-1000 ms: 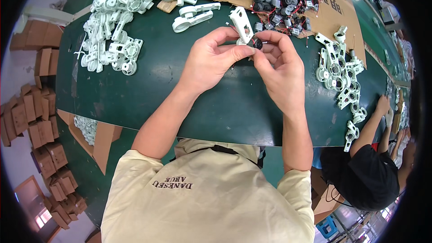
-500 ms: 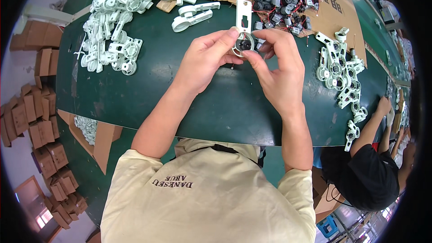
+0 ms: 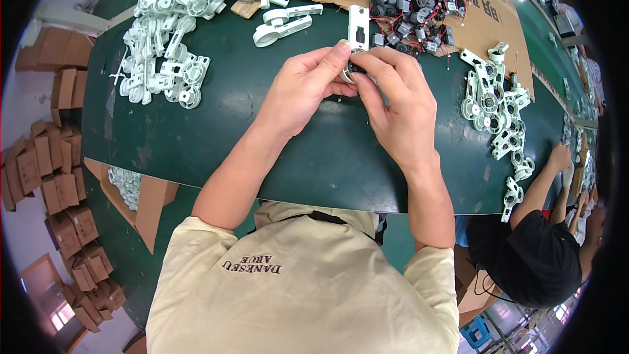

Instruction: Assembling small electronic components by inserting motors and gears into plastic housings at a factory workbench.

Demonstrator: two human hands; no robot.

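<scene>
A pale green-white plastic housing (image 3: 358, 28), with a flat slotted arm and a round ring at its lower end, is upright over the table. My left hand (image 3: 308, 92) is closed on the ring's left side, thumb on top. My right hand (image 3: 400, 95) is closed at the ring's right side, with thumb and forefinger pinching at the small dark motor (image 3: 356, 68) set in the ring. Those fingers hide most of the ring and motor. A thin wire end hangs below my left fingertips.
Similar housings (image 3: 167, 46) are heaped at the far left, with a few (image 3: 282, 24) nearer. Small motors with red wires (image 3: 419, 10) lie on cardboard behind my hands. Housings with dark centres (image 3: 495, 108) line the right, near a co-worker's arm (image 3: 540, 180). An open carton (image 3: 154, 213) stands lower left.
My right fingers have moved left over the ring and now cover the dark motor, which showed before. The housing has dropped slightly in view. My left hand keeps its hold.
</scene>
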